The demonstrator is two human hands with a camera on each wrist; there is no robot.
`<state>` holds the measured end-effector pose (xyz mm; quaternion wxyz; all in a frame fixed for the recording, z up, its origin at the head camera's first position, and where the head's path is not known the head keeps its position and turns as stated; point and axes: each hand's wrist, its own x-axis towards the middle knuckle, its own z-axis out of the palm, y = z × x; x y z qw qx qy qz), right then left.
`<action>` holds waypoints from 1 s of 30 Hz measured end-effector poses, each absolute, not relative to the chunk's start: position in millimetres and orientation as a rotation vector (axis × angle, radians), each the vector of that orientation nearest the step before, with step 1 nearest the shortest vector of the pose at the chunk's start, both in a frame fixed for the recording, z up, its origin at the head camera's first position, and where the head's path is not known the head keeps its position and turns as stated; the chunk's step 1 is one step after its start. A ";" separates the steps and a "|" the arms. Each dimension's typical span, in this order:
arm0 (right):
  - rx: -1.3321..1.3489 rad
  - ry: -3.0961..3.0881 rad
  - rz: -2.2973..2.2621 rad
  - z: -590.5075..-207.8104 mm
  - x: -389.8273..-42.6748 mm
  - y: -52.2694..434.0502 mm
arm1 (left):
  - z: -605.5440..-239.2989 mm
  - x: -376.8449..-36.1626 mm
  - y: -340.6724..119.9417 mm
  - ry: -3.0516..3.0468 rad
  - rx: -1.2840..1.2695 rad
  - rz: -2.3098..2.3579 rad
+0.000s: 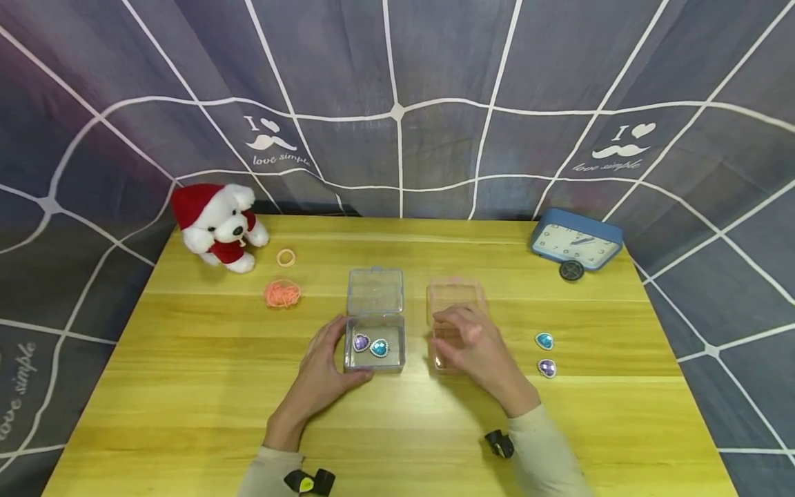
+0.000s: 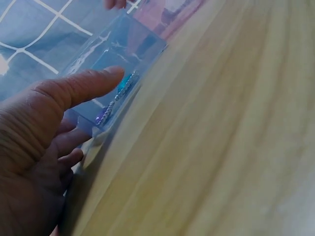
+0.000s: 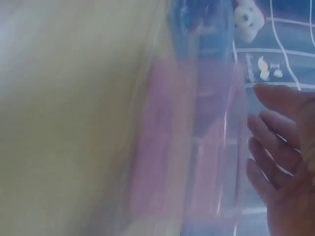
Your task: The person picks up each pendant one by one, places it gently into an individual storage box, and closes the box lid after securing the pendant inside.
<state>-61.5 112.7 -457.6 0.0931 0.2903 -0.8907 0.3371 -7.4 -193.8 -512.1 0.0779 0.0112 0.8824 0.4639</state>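
Left hand (image 1: 326,376) rests with relaxed fingers against the clear plastic box (image 1: 375,343) holding a purple heart gem (image 1: 361,342) and a blue heart gem (image 1: 379,348). Right hand (image 1: 475,352) hovers open over the pink transparent box (image 1: 452,298). Judging from this, sorting is midway; at three o'clock two loose heart gems (image 1: 545,353) wait, needing a fine pinch.

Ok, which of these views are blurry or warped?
Head view: sharp but bent by the wide lens, curving the backdrop lines. Right wrist view: heavily blurred, the pink box smeared. Left wrist view: soft, the clear box hazy.
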 end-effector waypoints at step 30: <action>0.019 -2.708 0.912 -484.4 5.4 250.7 | -445.3 8.2 -58.4 2.376 0.503 1.782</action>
